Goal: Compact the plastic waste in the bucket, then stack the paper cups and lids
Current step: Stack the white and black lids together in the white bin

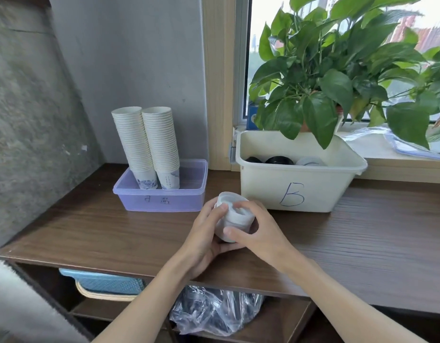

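Both hands hold a small stack of white lids (235,214) just above the brown table, in front of the bin marked B. My left hand (205,233) cups the stack from the left and underneath. My right hand (258,231) grips it from the right, with the thumb across the near side and a finger over the top rim. Two tall stacks of paper cups (149,147) stand upright in a purple tray (162,198) at the back left. The cream bin marked B (295,186) contains black and white lids (280,160).
A leafy potted plant (337,78) hangs over the bin from the windowsill. Under the table top, a clear plastic bag (214,313) with dark contents sits on the shelf, beside a blue basket (105,283). A grey wall closes the left side.
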Action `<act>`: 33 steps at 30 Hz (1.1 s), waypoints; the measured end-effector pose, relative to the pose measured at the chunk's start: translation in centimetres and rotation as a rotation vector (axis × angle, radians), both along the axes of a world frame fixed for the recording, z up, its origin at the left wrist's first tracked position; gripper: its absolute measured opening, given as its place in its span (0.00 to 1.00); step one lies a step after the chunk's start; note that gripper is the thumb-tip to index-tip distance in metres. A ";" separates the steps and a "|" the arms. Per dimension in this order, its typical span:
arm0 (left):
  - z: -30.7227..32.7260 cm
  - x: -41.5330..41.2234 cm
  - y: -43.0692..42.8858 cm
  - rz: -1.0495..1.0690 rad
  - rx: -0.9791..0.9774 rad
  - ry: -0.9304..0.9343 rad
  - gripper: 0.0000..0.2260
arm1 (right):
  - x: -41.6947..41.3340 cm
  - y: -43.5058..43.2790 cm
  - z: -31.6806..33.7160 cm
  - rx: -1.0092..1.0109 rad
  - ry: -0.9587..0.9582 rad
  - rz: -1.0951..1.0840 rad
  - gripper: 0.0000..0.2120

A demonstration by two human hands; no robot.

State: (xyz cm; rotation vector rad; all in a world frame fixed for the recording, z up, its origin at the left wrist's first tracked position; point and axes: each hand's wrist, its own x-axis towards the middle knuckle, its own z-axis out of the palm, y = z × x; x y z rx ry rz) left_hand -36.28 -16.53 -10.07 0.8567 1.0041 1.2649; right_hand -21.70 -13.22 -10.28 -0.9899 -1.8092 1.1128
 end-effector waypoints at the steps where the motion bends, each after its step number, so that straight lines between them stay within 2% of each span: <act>1: -0.3 0.1 0.0 -0.003 0.002 -0.011 0.14 | 0.2 -0.1 -0.1 -0.035 0.053 0.023 0.19; 3: -0.9 0.1 0.0 0.019 0.031 0.004 0.18 | 0.4 0.0 -0.2 -0.124 0.193 0.042 0.22; 5: -1.5 0.1 0.0 0.050 0.099 0.067 0.22 | 0.5 0.3 -0.4 -0.173 0.235 0.021 0.27; 9: -2.2 0.1 -0.3 0.088 0.258 0.316 0.27 | 0.5 0.7 -0.7 -0.184 0.205 -0.010 0.15; 11: -2.3 0.3 -0.6 0.104 0.304 0.462 0.32 | 0.5 0.5 -0.9 -0.169 0.179 -0.020 0.15; 13: -2.1 0.7 -0.8 0.120 0.305 0.519 0.35 | 0.4 0.2 -1.1 -0.153 0.165 -0.023 0.17; 17: -2.4 1.2 -0.7 0.186 0.308 0.544 0.31 | 0.1 0.2 -1.9 -0.165 0.185 -0.064 0.19; 20: -2.6 1.1 -0.4 0.242 0.327 0.529 0.27 | 0.0 0.1 -2.0 -0.156 0.198 -0.058 0.13; 26: -2.7 1.0 -0.6 0.266 0.340 0.513 0.31 | -0.5 -0.1 -2.4 -0.120 0.236 -0.057 0.09; 33: -2.9 1.2 -0.4 0.335 0.361 0.487 0.26 | -1.5 -0.1 -2.7 -0.079 0.273 -0.089 0.05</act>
